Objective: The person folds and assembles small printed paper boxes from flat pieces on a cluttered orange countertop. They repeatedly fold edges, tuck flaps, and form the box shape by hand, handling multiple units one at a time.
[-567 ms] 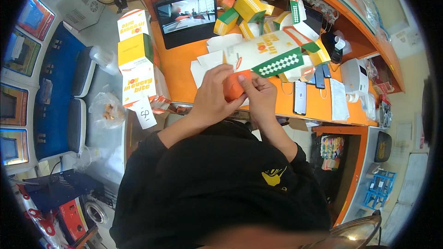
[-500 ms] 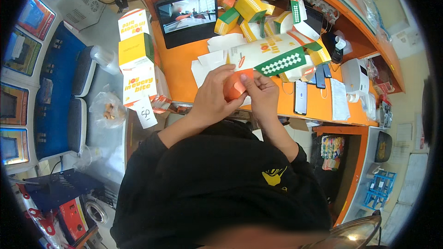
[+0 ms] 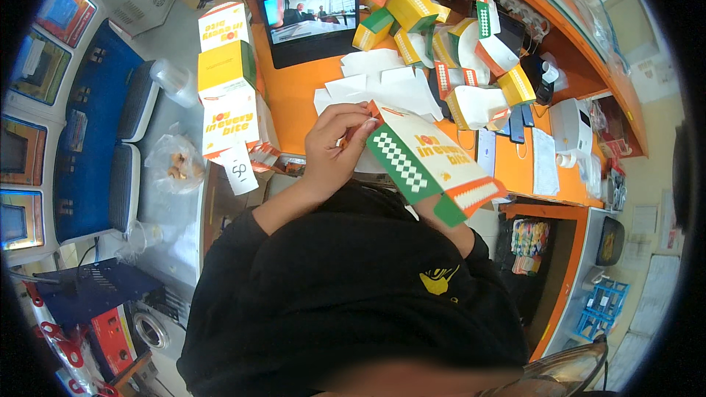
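Note:
A partly folded cardboard food box (image 3: 434, 154), white with green, orange and yellow print, is held slantwise over the front of the orange table. My left hand (image 3: 334, 148) grips its near-left end, thumb and fingers closed on the edge. The box has a green side with a white diamond pattern, and end flaps open toward the lower right. My right forearm reaches up behind the box, which hides that hand and its fingers. White flat card blanks (image 3: 390, 88) lie on the table just beyond my left hand.
Folded yellow and green boxes (image 3: 412, 7) pile up at the back. A tablet (image 3: 312, 18) stands to their left. On the left rises a stack of flat box blanks (image 3: 229, 121). Phones (image 3: 521, 123), a paper sheet (image 3: 545, 162) and a white device (image 3: 572, 125) sit at right.
The box has been turned and swung toward me and to the right, its flapped end now pointing down right. My right hand has gone from sight behind it; my left hand keeps hold.

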Available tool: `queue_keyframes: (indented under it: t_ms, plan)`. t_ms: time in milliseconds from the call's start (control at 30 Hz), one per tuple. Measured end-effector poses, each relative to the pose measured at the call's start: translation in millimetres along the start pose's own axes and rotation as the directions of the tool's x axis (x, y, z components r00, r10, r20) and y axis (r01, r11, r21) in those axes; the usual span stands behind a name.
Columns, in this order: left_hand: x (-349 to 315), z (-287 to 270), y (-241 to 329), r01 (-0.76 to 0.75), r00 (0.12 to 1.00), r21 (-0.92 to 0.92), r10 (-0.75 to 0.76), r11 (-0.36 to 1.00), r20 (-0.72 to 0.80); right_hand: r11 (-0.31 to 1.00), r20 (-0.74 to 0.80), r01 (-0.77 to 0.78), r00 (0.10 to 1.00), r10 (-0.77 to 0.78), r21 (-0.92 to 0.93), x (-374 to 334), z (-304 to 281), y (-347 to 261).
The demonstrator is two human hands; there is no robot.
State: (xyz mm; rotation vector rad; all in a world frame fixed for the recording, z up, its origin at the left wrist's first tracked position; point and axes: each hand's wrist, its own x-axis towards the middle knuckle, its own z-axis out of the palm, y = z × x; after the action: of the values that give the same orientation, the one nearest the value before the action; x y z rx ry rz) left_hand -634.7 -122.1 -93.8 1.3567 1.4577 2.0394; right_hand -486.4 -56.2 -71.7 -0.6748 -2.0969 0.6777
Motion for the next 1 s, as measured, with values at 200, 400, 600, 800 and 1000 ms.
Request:
queue_keyframes:
  t_ms: [200, 400, 600, 800, 1000]
  plan:
    - [-2, -10, 4, -0.091, 0.988, 0.056, 0.083, 0.994, 0.127, 1.0, 0.032, -0.002, 0.999, 0.001, 0.03, 2, -5, 0]
    - [-7, -17, -2, -0.069, 0.979, 0.026, 0.062, 0.997, 0.194, 0.99, 0.092, -0.102, 0.991, 0.093, 0.1, 6, 2, 7]
    - [-1, -22, -12, 0.424, 0.887, 0.056, -0.426, 0.904, 0.178, 0.726, 0.521, -0.588, 0.771, 0.367, 0.357, 5, 9, 0]
    - [7, -25, 8, -0.272, 0.96, 0.327, 0.232, 0.905, 0.158, 0.994, 0.506, -0.091, 0.855, 0.113, -0.068, 8, 16, -1]
    - [8, -32, 8, -0.274, 0.961, 0.371, 0.246, 0.887, 0.124, 0.872, 0.399, -0.313, 0.904, 0.153, 0.376, 10, 11, 5]
